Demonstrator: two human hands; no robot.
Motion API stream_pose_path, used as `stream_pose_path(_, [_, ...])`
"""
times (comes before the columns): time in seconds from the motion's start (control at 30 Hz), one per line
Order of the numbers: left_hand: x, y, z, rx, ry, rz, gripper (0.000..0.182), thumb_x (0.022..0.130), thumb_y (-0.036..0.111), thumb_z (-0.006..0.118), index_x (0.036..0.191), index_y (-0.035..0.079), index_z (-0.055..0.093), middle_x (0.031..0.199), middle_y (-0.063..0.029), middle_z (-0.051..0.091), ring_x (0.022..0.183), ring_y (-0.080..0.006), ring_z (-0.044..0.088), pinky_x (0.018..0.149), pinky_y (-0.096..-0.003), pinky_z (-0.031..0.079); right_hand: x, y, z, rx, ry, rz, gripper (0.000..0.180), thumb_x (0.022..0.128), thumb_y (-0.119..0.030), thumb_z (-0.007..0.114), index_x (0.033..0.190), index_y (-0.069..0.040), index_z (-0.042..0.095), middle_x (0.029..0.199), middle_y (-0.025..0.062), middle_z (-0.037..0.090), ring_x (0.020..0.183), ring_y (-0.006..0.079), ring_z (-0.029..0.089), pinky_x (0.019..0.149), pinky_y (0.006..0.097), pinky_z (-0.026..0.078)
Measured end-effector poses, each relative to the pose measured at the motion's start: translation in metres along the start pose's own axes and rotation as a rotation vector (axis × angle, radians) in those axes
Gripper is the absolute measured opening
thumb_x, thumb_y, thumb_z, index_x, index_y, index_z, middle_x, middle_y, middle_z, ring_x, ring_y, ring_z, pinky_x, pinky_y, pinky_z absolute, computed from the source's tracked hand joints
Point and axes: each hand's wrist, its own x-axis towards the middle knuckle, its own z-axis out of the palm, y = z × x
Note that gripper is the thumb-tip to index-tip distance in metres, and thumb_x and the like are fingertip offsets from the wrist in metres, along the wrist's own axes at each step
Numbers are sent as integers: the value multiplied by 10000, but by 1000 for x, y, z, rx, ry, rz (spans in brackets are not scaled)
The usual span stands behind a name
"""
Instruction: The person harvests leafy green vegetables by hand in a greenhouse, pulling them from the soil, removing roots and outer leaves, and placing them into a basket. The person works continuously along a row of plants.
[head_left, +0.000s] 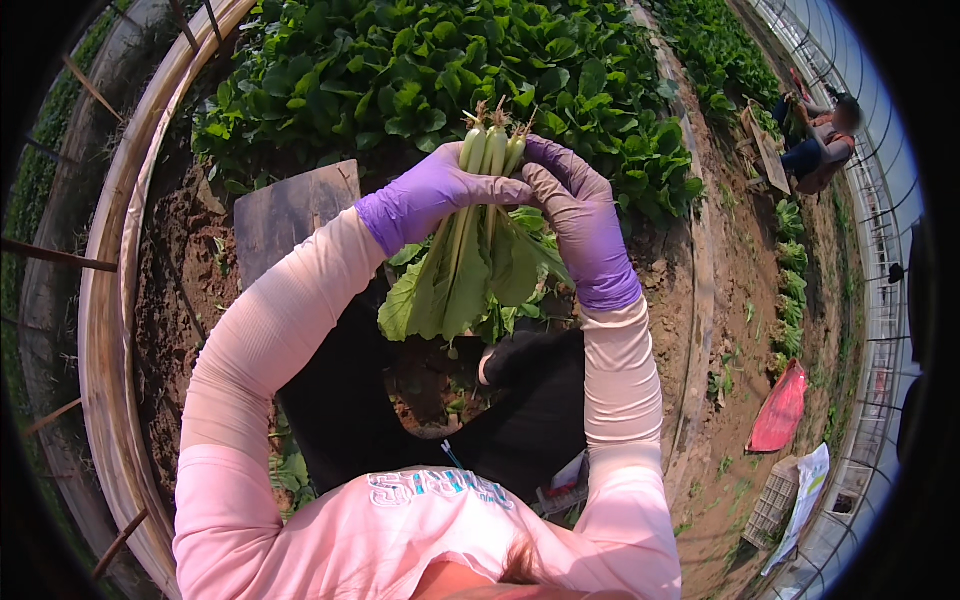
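My left hand (450, 184), in a soiled purple glove, is closed around a bunch of leafy greens (465, 270). The bunch hangs upside down, its pale stem bases and brown root ends at the top, its broad leaves fanned out below. My right hand (574, 199), gloved the same way, curls at the right side of the stems, its thumb and index finger near my left fingertips. Whether it grips a stem is hard to tell. Below the bunch are my dark-clad legs and bare soil.
Dense leafy plants (465, 67) grow ahead. A flat board (292, 210) stands at the left. Across the path (720, 300) a person (825, 142) sits by another board (766, 150). Bunched greens (791, 285), a red sack (778, 412) and a plastic crate (772, 502) lie along the right.
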Motion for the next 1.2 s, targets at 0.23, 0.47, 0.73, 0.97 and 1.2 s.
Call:
stream_pose_path(0.23, [-10, 8, -39, -33, 392, -6, 201, 823, 6, 698, 1017, -20, 653, 981, -76, 685, 875, -154, 671, 796, -291, 556, 57, 17, -60, -382, 197, -104, 284, 943, -51, 586, 1220, 10, 605, 1035, 55, 686, 894, 87, 620, 813, 218, 511])
stream_pose_path(0.47, [-12, 10, -76, 7, 611, 45, 126, 868, 21, 672, 990, -1, 645, 963, -60, 677, 897, -141, 656, 803, -283, 540, 124, 219, -94, -1116, -332, -26, 254, 878, -106, 580, 1113, -41, 653, 1018, 165, 670, 919, 321, 638, 838, 403, 514])
stream_pose_path(0.73, [5, 25, -94, 11, 800, -189, 239, 811, 121, 706, 1013, 21, 625, 920, -86, 682, 780, -118, 625, 656, -254, 501, 260, 377, 54, -1100, -970, 88, 296, 760, -157, 624, 1019, -40, 706, 1063, 211, 667, 983, 367, 644, 870, 419, 520])
stream_pose_path(0.97, [20, 26, -118, -108, 874, -284, 261, 790, 124, 733, 1004, 32, 615, 905, -76, 666, 791, -135, 635, 651, -250, 499, 331, 433, 104, -1427, -872, 56, 292, 806, -167, 602, 1058, -81, 722, 1073, 181, 689, 946, 354, 673, 807, 426, 530])
stream_pose_path(1.2, [18, 22, -132, -170, 855, -272, 192, 872, 41, 664, 1055, -9, 633, 982, -94, 682, 869, -129, 644, 672, -245, 517, 372, 441, 103, -1620, -500, 88, 279, 813, -171, 600, 1048, -85, 725, 1060, 171, 694, 935, 347, 677, 793, 426, 531])
